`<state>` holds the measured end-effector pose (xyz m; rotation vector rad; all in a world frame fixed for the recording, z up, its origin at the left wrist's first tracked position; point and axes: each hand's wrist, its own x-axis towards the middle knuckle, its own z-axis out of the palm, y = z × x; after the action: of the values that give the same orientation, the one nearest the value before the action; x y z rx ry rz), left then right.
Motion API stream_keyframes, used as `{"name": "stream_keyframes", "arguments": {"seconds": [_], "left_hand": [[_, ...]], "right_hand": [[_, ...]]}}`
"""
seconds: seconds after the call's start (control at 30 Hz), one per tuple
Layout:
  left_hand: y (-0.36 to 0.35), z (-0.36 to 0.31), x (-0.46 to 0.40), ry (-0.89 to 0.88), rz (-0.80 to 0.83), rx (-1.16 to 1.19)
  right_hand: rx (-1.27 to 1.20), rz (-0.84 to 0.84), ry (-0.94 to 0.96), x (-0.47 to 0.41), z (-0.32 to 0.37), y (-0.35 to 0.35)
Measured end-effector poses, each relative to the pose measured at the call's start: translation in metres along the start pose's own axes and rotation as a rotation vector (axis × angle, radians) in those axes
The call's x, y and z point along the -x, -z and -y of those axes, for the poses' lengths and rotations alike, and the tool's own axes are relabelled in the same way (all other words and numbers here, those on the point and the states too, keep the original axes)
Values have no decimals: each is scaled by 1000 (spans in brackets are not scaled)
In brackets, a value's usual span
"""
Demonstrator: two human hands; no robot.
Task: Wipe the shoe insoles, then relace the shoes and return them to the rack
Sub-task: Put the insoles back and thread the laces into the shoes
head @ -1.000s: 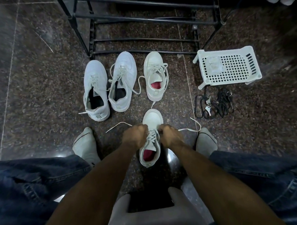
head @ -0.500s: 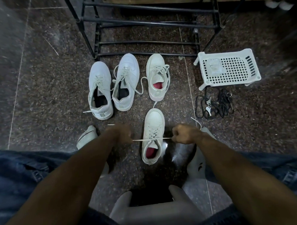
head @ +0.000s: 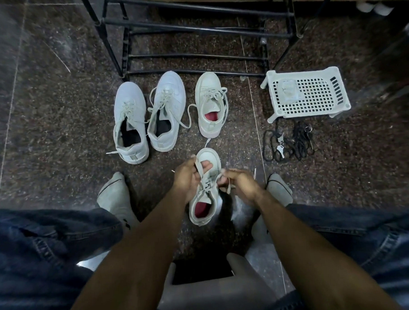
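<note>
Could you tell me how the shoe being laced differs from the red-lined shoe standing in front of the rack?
The shoe being laced lies nearest the person, both hands gripping its lace: left hand, right hand. The red-lined shoe by the rack stands untouched, its lace trailing loose onto the floor. Both are pale sneakers with red linings, toes toward the rack.

Both bare forearms are being stretched forward and inward between the denim-clad knees. The left hand (head: 188, 176) is being held with fingers curled, a pale flat shoelace (head: 199, 169) being pinched in them. The right hand (head: 241, 182) is likewise being kept curled around a lace end.
</note>
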<state>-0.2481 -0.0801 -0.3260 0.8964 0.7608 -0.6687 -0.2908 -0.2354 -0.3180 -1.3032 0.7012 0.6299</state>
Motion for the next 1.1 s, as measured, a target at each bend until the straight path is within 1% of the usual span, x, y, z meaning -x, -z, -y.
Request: {"name": "stream_keyframes", "arguments": {"seconds": [0.1,0.23,0.3,0.4,0.47,0.53,0.6,0.67,0.7,0.73,0.8,0.93,1.0,1.03,1.1], "left_hand": [[1,16,-8,-24,-32,95],[8,28,-17,-28,-83,32],[11,29,-21,-33,-125,-14],[15,30,-24,-51,-165,-176],[16,30,-24,-99,-151,-348],[16,31,-23,-155,-83,-535],[13,32,-19,-218,65,-743],[11,34,-17,-303,251,-994],[11,34,-15,-313,308,-1067],[11,34,-14,-314,325,-1077],[13,36,-17,-306,334,-1028],[12,40,-24,-204,234,-892],[9,39,-25,-176,195,-910],[7,38,-23,-165,178,-928],[6,34,-22,-140,145,-910]], "right_hand": [[-339,-67,16,-6,-5,-16],[-675,-161,-49,-15,-10,-29],[-779,-226,-64,-20,-9,-29],[-785,-326,-146,-24,-12,-20],[-830,-371,-191,-23,-15,-13],[-917,-374,-201,-20,-11,-11],[-981,-338,-187,-17,0,-14],[-982,-317,-176,-14,14,-21],[-965,-314,-178,-12,22,-25],[-948,-312,-173,-10,29,-29],[-908,-300,-164,-8,39,-35],[-877,-244,-135,-6,46,-32],[-851,-239,-89,-3,42,-29],[-781,-243,-55,-2,38,-29],[-490,-277,37,0,22,-30]]}}
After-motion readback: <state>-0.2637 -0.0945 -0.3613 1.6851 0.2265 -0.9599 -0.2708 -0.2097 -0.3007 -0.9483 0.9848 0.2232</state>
